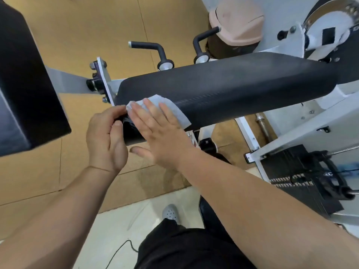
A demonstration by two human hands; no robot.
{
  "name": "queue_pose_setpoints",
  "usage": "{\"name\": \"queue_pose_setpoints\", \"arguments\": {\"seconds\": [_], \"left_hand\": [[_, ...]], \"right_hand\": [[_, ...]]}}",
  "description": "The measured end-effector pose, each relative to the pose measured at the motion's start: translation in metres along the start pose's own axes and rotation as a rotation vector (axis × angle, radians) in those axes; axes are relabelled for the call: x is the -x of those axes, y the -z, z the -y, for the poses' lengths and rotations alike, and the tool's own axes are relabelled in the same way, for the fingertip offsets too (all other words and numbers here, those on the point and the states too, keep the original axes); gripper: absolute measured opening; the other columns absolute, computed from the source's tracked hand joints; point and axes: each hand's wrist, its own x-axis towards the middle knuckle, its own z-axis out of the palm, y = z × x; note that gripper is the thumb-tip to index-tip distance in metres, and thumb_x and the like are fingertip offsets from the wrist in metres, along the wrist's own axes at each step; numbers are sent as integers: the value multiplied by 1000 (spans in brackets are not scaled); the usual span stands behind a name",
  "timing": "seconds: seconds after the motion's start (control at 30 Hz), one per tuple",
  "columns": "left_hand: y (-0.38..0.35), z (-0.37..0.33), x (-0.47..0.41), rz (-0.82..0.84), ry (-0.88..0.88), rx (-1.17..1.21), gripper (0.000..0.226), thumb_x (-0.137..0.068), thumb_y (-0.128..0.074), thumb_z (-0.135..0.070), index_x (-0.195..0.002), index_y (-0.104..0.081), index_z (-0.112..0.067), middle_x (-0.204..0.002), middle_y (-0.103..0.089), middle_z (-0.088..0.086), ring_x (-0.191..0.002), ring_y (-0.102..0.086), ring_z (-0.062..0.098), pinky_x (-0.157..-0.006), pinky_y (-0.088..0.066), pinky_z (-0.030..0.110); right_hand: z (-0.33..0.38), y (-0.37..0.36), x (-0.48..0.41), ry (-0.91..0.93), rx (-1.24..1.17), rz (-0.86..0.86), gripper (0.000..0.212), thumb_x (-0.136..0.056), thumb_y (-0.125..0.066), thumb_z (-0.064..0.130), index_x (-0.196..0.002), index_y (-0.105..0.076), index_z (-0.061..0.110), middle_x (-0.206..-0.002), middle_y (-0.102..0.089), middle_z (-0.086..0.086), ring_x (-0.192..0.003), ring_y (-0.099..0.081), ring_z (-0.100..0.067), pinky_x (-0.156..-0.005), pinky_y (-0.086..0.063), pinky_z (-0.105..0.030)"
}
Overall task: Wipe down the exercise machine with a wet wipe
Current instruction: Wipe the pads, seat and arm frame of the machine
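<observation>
– Wipe (174, 110) flat on the pad (242, 84), right at its left end, draped over the near side!
– And the right hand (157, 133)?
– On top of it, grip spread, fingers straight, pressing the wipe onto the pad. Thumb hangs below the pad's lower edge.
– Left hand (104, 138)?
– At the pad's very end, grip curled round that end, forefinger tip right at the wipe's corner, thumb against the pad.
– What's around?
– Two black handles (153, 50) just beyond the pad's far side, and a pink-lidded bin (239, 22) past those. A bolted bracket (103, 78) sits at the pad's left end, with a big black block (25, 84) well left of it. Below the pad's right end, the weight stack (295, 177). Beneath the pad, one grey shoe (170, 212) on the floor (48, 171).
</observation>
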Motion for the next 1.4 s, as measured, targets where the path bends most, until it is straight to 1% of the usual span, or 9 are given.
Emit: {"name": "queue_pose_setpoints", "arguments": {"seconds": [0.13, 0.33, 0.6, 0.7, 0.8, 0.97, 1.1, 1.2, 1.4], "left_hand": [[-3, 7, 18, -4, -132, -28, 40, -91, -43, -10, -122, -63, 4, -131, -61, 7, -119, -54, 18, -105, -37, 28], [-5, 14, 17, -58, 8, 284, 39, -93, -39, -23, -118, -60, -2, -128, -63, 17, -123, -57, 35, -102, -43, 63], [3, 6, 27, -49, -33, 367, 45, -96, -35, -32, -128, -48, -3, -132, -52, 13, -127, -52, 25, -104, -44, 58], [3, 12, 33, -30, -46, 269, 65, -102, -32, -52, -134, -48, 3, -139, -50, 11, -133, -48, 31, -110, -39, 57], [2, 11, 34, -30, 38, 266, 64, -98, -33, -45, -135, -50, 4, -139, -53, 16, -132, -49, 28, -110, -39, 55], [2, -5, 21, -95, 160, 336, 60, -90, -33, -39, -133, -53, -2, -132, -57, 9, -122, -56, 21, -103, -46, 37], [1, -11, 10, -80, 44, 130, 55, -90, -32, -36, -133, -53, -10, -130, -54, 4, -117, -56, 26, -100, -47, 48], [-3, -16, 3, -129, -72, -151, 58, -94, -27, -41, -124, -59, -4, -120, -60, 14, -112, -54, 31, -97, -41, 60], [-35, -48, -1, -29, -198, -333, 59, -101, -31, -45, -130, -58, -2, -134, -55, 19, -124, -50, 36, -106, -35, 54]], "right_hand": [[-46, -3, 20, -296, -53, -40, 86, -99, -28, 71, -164, -6, 20, -173, -5, -8, -158, 2, -36, -128, -1, -53], [-85, 0, 42, -714, -88, 1, 89, -97, -19, 72, -163, -5, 13, -171, 4, -20, -156, 11, -41, -126, 5, -59], [55, -12, -9, -39, 44, 33, 98, -91, -37, 68, -163, 4, 15, -172, 3, -11, -157, 10, -36, -125, 11, -52], [22, -11, -2, -62, -16, -71, 90, -93, -45, 70, -164, -16, 21, -172, -15, -6, -158, -8, -31, -126, 0, -50], [-41, -5, 22, -285, 39, 8, 104, -86, -40, 84, -164, 1, 27, -172, -3, -12, -158, 1, -37, -126, 2, -56], [-53, 8, 24, -603, -25, 50, 115, -79, -31, 92, -163, -8, 17, -170, 0, -21, -156, 7, -42, -125, 5, -60], [25, 4, -4, -209, 0, 137, 118, -82, -42, 82, -162, 11, 15, -170, 16, -18, -155, 19, -43, -123, 13, -60], [37, 10, -17, 7, 36, 181, 91, -88, -24, 54, -163, 11, 15, -170, 19, -11, -155, 23, -37, -123, 17, -53], [-62, -12, 34, -128, -23, -93, 82, -97, -42, 69, -164, -15, 28, -172, -10, -7, -159, -3, -32, -126, 8, -49]]}}
